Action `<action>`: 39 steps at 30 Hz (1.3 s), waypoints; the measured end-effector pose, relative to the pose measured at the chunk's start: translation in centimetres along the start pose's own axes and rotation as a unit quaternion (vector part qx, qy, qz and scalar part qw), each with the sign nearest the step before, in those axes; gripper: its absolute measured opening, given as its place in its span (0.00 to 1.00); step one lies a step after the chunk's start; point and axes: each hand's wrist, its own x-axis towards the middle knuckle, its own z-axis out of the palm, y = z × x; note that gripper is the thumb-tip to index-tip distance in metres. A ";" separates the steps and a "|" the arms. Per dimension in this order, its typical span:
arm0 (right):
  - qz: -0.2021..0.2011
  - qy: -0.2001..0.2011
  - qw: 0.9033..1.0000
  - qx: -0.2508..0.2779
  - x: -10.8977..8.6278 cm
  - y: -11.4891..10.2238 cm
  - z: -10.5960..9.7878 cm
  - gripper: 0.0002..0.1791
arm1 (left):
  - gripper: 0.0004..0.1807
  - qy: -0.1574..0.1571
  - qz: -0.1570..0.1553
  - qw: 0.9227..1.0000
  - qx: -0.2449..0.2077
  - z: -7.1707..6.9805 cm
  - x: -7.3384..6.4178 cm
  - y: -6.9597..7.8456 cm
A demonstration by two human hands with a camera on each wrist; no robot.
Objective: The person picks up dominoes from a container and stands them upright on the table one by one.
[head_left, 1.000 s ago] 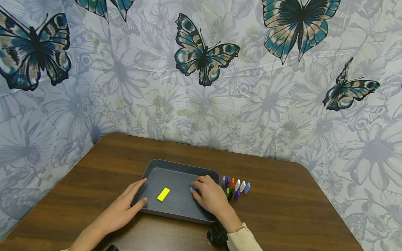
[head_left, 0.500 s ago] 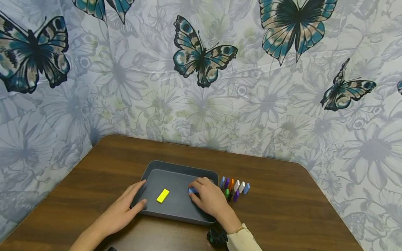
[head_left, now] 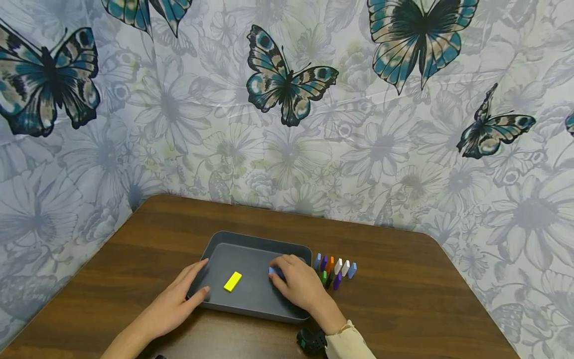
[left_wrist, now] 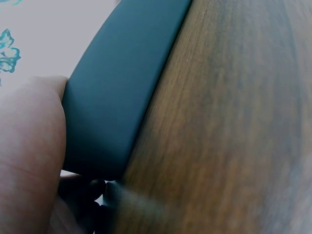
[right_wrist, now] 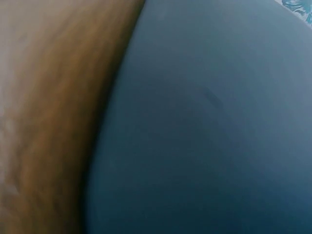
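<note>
A dark grey tray point(head_left: 251, 306) lies on the table with a yellow block point(head_left: 232, 281) flat on its floor, left of the middle. Over the tray's left side, my left hand point(head_left: 172, 301) grips the rim near the front corner, thumb over the edge; its lower fingers are mostly hidden. The left wrist view shows the thumb point(left_wrist: 31, 146) against the tray wall point(left_wrist: 112, 87). Inside the right part of the tray, my right hand point(head_left: 298, 281) pinches a small blue block point(head_left: 275, 271), partly covered by the fingers. Only blurred tray surface point(right_wrist: 195, 122) and wood fill the right wrist view.
Right of the tray, several upright blocks stand in rows, among them an orange block point(head_left: 332, 263), a white block point(head_left: 346, 268), a blue block point(head_left: 352, 270) and a purple block point(head_left: 337, 281). A black wrist device point(head_left: 311, 341) sits by the right sleeve. A butterfly-patterned wall backs the brown table point(head_left: 394, 289).
The right hand keeps its pinch on the blue block, which has shifted very slightly. The left hand stays on the tray rim. The whole view drifts a little.
</note>
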 end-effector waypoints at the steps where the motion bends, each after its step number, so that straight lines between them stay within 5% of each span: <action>1: 0.000 0.000 1.000 0.002 0.0 0.0 0.0 0.13 | 0.36 -0.001 -0.001 1.000 -0.003 0.0 0.0 0.0; 39: -0.050 0.079 0.989 0.116 -1.3 -0.6 -2.6 0.13 | 0.36 0.000 -0.004 1.000 0.002 0.1 0.1 -0.1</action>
